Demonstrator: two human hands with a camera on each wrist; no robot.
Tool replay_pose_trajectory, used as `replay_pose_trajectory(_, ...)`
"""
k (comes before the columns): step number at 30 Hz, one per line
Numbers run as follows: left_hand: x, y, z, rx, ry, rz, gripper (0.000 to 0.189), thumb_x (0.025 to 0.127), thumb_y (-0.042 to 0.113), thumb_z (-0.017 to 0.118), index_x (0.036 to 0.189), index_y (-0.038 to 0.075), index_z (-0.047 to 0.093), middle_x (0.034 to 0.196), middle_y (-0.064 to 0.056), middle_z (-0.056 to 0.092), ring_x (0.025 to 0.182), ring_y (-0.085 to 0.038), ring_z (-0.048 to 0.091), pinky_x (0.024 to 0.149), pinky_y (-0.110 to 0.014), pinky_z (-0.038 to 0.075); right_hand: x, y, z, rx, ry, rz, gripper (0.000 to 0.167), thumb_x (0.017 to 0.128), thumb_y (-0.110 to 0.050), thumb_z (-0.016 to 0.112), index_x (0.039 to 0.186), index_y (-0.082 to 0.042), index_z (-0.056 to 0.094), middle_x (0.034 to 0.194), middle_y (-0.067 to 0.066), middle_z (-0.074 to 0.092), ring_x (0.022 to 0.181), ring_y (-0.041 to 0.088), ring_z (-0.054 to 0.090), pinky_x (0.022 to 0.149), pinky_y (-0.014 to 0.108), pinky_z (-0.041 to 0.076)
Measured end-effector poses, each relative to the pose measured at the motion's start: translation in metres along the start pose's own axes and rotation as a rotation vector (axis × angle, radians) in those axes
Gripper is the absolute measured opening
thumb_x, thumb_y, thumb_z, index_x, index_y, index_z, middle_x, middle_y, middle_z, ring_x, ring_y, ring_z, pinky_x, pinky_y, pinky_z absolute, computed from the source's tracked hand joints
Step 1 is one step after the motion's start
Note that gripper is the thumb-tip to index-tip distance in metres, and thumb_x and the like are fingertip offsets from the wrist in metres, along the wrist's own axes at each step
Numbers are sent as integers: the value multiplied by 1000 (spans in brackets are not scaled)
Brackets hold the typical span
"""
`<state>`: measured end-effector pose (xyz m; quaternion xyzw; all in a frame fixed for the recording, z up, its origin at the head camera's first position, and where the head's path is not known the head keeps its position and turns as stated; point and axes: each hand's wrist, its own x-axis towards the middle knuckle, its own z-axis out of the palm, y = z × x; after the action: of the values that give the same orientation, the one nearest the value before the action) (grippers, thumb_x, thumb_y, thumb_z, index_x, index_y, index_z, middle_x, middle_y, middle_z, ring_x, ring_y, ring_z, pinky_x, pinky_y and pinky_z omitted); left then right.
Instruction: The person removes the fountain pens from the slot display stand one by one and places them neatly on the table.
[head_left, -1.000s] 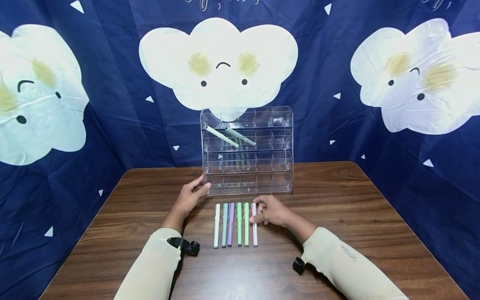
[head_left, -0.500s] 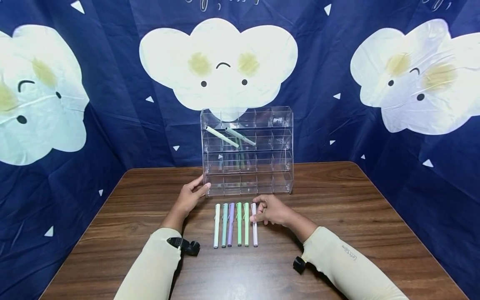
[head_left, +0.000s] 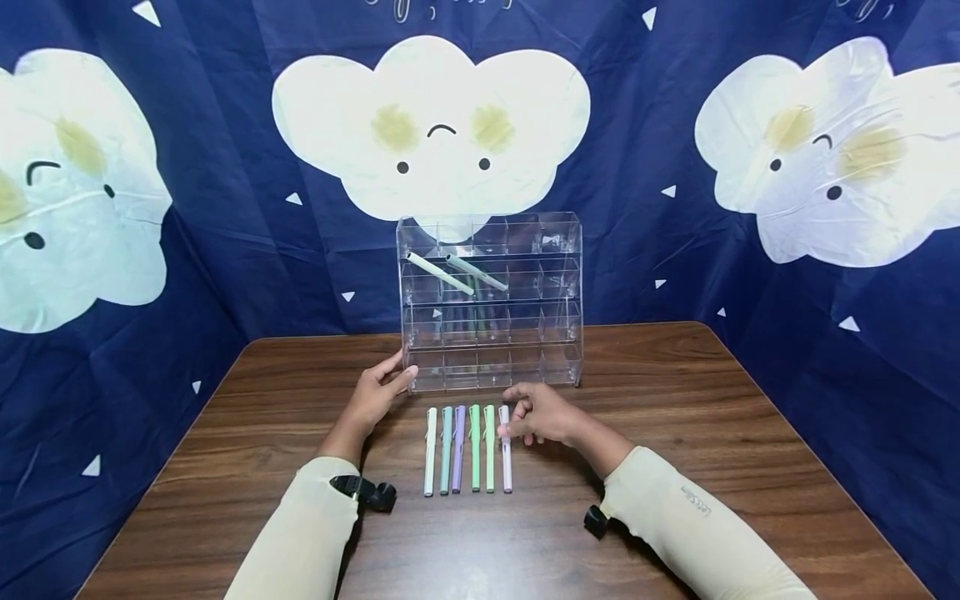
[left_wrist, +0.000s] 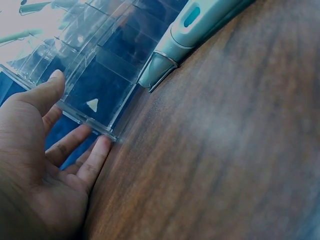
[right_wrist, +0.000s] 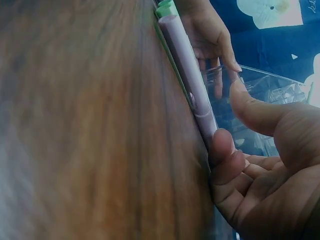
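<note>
A clear acrylic display rack (head_left: 491, 300) with tiered compartments stands on the table. My left hand (head_left: 375, 398) holds its lower left edge, the thumb in front and fingers at the side panel, as the left wrist view also shows. Several capped pens lie side by side before the rack: white (head_left: 431, 454), teal (head_left: 446, 450), purple (head_left: 458, 450), two green ones and a pale pink-lilac pen (head_left: 507, 467) at the right. Curled fingertips of my right hand (head_left: 546, 414) are at that pale pen's cap, partly covering it; another digit stands off it.
A whitish pen (head_left: 441, 274) and a grey-green pen (head_left: 477, 273) lie slanted across the rack's upper left compartments. The brown wooden table (head_left: 660, 400) ends at a blue curtain (head_left: 645, 275) printed with clouds. Both wrists wear small black cameras.
Over the last half second my right hand has shifted slightly toward the rack, its uppermost digit lifting off the pen's tip. The left hand stays at the rack. The whole view has drifted slightly.
</note>
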<state>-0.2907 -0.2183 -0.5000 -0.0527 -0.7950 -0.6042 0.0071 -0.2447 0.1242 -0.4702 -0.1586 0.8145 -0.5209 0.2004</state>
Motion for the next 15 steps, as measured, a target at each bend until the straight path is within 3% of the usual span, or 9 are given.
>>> replay_pose_trajectory(6, -2, 0, 0, -4, -2, -2, 67, 110, 31, 70, 169, 15, 42, 164, -26, 52, 145, -41, 59, 108, -28, 61, 0, -11, -5, -37, 9, -6, 66, 93, -9, 87, 147, 10, 55, 79, 2, 67, 58, 15, 58, 49, 22, 45)
replay_pose_trajectory(15, -2, 2, 2, -23, 1, 9, 66, 110, 28, 70, 169, 16, 42, 162, -26, 54, 145, -41, 59, 110, -31, 60, 0, -34, -11, -210, -5, -75, 57, 96, -9, 84, 140, 15, 60, 78, 4, 65, 57, 15, 59, 55, 23, 52)
